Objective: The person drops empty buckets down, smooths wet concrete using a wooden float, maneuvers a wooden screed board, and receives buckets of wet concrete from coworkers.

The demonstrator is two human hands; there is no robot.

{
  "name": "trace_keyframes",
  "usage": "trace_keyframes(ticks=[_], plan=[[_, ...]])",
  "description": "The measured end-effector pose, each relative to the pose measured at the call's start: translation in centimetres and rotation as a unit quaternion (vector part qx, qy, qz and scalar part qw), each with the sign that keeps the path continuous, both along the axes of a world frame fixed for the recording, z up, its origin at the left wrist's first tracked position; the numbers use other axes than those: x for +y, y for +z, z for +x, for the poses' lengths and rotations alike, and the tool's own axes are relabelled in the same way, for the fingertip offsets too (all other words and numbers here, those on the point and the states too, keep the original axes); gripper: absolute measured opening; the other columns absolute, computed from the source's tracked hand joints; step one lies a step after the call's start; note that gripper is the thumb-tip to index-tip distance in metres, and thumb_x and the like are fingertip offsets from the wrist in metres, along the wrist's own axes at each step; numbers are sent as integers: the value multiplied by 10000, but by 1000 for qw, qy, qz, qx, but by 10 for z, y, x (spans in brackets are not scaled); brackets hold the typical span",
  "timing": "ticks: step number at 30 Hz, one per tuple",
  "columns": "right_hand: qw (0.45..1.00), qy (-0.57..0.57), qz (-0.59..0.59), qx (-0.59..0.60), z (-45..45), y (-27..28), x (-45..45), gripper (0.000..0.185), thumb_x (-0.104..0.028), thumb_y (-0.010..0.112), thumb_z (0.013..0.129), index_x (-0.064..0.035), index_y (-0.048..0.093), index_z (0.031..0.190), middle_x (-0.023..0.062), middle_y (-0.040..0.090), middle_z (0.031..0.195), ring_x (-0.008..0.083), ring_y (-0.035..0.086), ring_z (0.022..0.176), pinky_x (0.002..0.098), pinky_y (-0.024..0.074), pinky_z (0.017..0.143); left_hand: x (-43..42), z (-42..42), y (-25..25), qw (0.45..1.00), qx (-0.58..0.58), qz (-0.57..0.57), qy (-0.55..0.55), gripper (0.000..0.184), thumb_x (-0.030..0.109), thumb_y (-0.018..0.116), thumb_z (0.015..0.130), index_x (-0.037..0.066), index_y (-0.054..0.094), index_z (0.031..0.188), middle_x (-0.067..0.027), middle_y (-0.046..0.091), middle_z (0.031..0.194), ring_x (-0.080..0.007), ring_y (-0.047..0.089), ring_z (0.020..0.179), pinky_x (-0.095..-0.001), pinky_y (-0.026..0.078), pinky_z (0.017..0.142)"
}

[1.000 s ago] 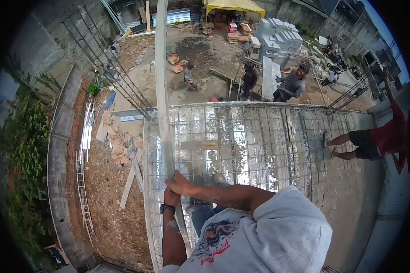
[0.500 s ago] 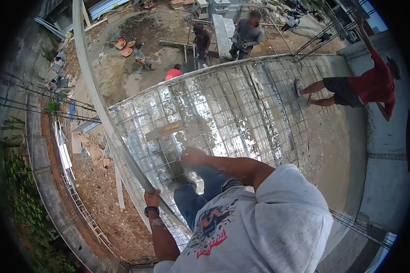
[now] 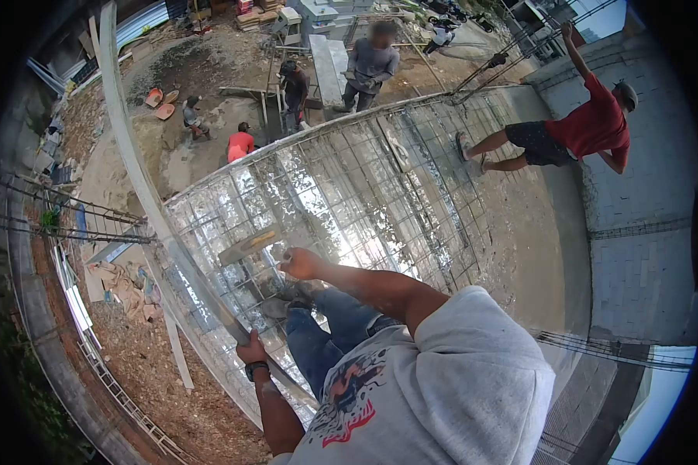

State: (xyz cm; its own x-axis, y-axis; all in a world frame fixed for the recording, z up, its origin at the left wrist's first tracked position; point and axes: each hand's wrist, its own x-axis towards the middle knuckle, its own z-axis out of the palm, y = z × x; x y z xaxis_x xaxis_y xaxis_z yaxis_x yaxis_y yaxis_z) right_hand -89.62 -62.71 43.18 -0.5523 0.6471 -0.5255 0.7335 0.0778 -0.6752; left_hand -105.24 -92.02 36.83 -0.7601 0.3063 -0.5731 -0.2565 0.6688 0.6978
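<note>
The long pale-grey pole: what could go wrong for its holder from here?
Only the left hand grips the long pale-grey pole, with much of it extending past that hand, so it might swing or tip. The person's feet could catch in the dark metal grid underfoot or slip on the shiny, wet-looking surface. The flat brown board just ahead might trip them.

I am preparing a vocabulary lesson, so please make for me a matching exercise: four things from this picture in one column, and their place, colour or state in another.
1. Left hand
2. Right hand
3. Short board
4. Wearer's shirt

A. Lying on the wire mesh
B. Light grey with print
C. Wrapped around the long beam
D. In the air, off the beam

Pairs: 1-C, 2-D, 3-A, 4-B
</note>
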Motion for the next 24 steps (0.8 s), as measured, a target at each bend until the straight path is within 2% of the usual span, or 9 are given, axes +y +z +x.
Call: trace_keyframes(ticks=[4, 7, 8, 12, 19, 24], plan=[[999, -9, 22, -49, -16, -18, 7, 579, -479, 662, 861, 30, 644, 1135, 258, 676, 1093, 414, 652, 1039, 473, 508, 895, -7, -22, -36, 1000, 26, 11, 8, 274, 201, 771, 808, 33, 585, 698, -46, 544, 539, -150, 510, 425, -312, 402, 409], [998, -26, 21, -61, -25, -13, 5, 586, -479, 658, 865, 34, 644, 1146, 263, 674, 1109, 411, 652, 1054, 469, 507, 910, -1, -35, -12, 999, -40, 5, 17, 312, 244, 777, 796, -5, 609, 713, -70, 593, 584, -163, 553, 461, -349, 422, 441], [997, -29, 18, -64, -25, -11, 5, 587, -478, 658, 865, 36, 644, 1149, 264, 673, 1112, 411, 651, 1057, 470, 507, 913, 0, -39, -11, 996, -67, 33, 40, 296, 237, 774, 792, 6, 598, 736, -57, 579, 592, -151, 528, 453, -333, 407, 432], [996, -31, -14, -85, -26, -14, 10, 589, -483, 657, 861, 42, 653, 1130, 273, 676, 1090, 416, 654, 1050, 477, 508, 912, 8, -52, -10, 996, -74, 9, 47, 280, 214, 774, 796, 14, 583, 752, -43, 555, 580, -146, 512, 449, -319, 399, 428], [993, -69, -16, -100, -15, -90, 30, 587, -508, 656, 831, 36, 677, 1049, 292, 682, 991, 429, 659, 1013, 489, 512, 896, 15, -49, -42, 994, -89, 0, 60, 266, 196, 771, 809, 11, 581, 788, -43, 558, 600, -147, 509, 457, -313, 401, 431], [990, -69, -19, -119, -16, -144, 48, 564, -487, 655, 820, 21, 675, 1064, 281, 683, 1036, 424, 660, 1022, 494, 511, 898, 29, -41, -68, 991, -109, -22, 73, 248, 183, 759, 813, 10, 582, 791, -53, 558, 584, -155, 518, 451, -314, 417, 437]])
